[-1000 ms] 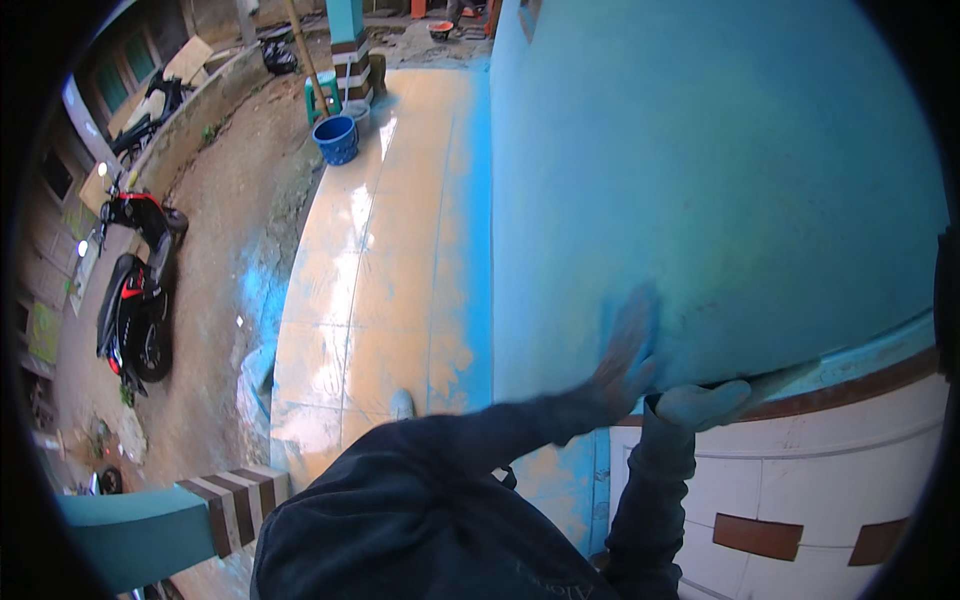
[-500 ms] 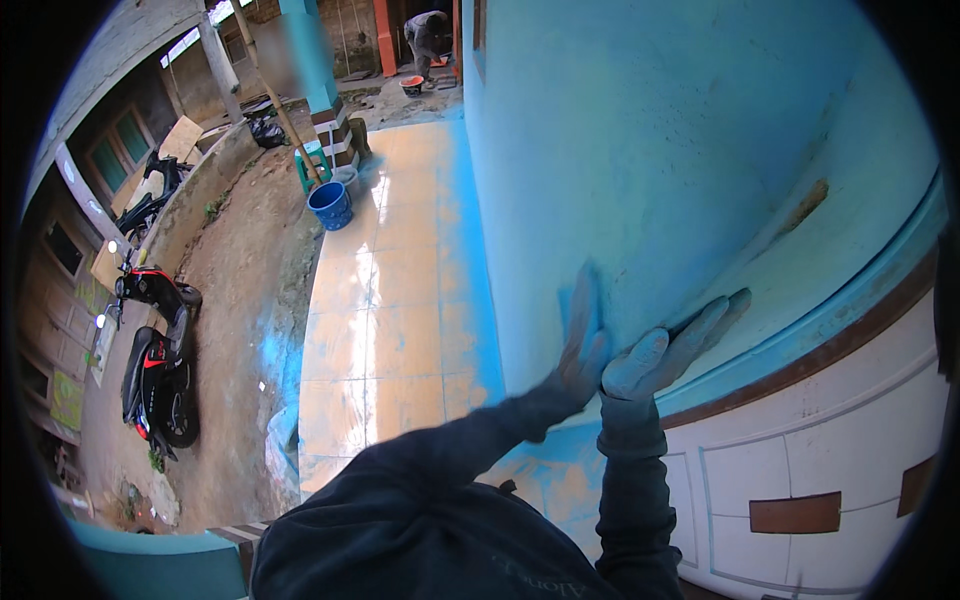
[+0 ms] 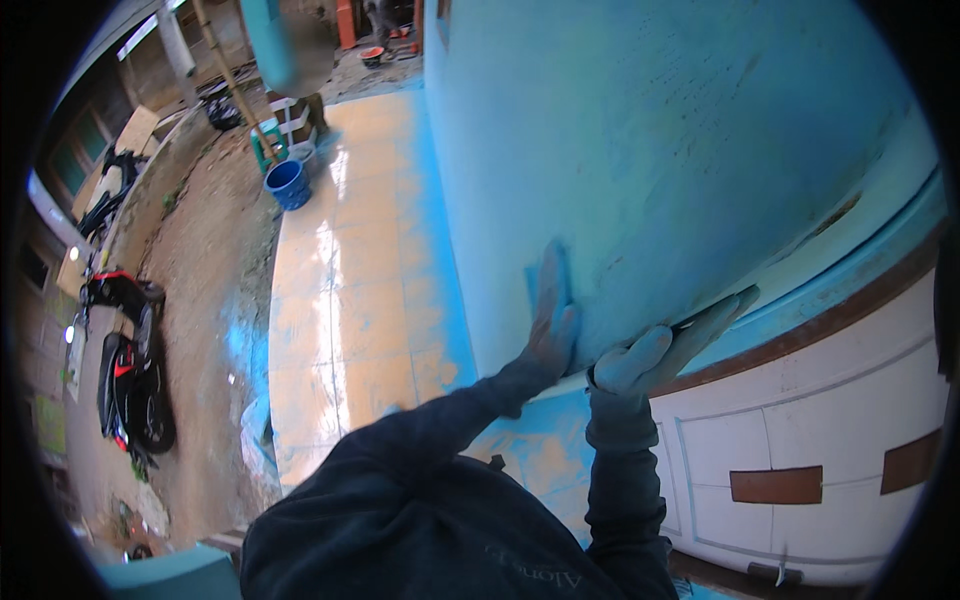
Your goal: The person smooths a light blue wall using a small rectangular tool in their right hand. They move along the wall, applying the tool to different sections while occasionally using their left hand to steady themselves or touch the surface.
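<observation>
Press lightly and evenly with left hand (image 3: 552, 325) and right hand (image 3: 655, 358), fingers outstretched and unclenched, against the blue wall (image 3: 640, 150) right of frame centre.

Sweatshirt (image 3: 380, 540), near-black navy, long-sleeved, matte cloth, loose over the torso with broad soft creases. Small pale lettering (image 3: 535, 568) printed on the torso. Left sleeve (image 3: 450, 420) dark, lightly wrinkled. Right sleeve (image 3: 625, 480) bunched in ringed folds along the forearm
</observation>
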{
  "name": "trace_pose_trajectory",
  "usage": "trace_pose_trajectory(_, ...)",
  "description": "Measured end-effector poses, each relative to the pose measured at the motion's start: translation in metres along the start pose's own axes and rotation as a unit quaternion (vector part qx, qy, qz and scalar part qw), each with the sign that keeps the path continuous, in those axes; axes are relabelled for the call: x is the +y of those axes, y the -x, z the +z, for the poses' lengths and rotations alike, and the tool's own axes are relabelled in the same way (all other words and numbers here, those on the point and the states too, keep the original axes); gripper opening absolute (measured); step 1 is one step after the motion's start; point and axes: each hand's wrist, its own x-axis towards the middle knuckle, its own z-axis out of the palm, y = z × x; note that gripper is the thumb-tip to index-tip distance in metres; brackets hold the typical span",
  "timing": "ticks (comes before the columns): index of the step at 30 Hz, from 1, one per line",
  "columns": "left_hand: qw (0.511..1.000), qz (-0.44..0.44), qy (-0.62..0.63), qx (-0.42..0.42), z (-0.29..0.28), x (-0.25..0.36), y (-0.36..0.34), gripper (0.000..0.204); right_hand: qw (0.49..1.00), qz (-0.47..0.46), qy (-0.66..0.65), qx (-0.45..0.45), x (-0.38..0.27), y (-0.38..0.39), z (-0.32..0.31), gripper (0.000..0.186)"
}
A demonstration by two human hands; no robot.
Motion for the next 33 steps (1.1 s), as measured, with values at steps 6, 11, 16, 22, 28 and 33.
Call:
trace_pose_trajectory(6,0.995,0.038,-0.022,0.084,-0.009,0.027,-0.121,0.06,1.0,0.017,-0.022,0.004,-0.004,-0.004,0.002,0.069)
trace_pose_trajectory(11,0.962,0.261,-0.08,-0.011,-0.016,0.075,-0.149,0.066,0.995,0.079,-0.015,0.051,-0.006,0.003,0.002,0.071)
trace_pose_trajectory(16,0.947,0.281,-0.114,-0.106,-0.038,-0.012,-0.086,0.069,0.988,0.108,-0.047,0.101,-0.017,0.01,0.022,0.061)
trace_pose_trajectory(22,0.957,0.281,-0.07,-0.011,-0.038,0.07,-0.203,0.068,0.979,0.121,0.057,0.155,-0.014,0.024,0.023,0.061)
trace_pose_trajectory(28,0.856,0.444,-0.137,-0.226,-0.053,0.006,-0.118,0.065,0.951,0.201,0.16,0.171,-0.042,0.042,0.05,0.061)
trace_pose_trajectory(33,0.849,0.47,-0.098,-0.219,-0.048,0.048,-0.164,0.062,0.927,0.251,0.192,0.202,-0.037,0.061,0.045,0.061)
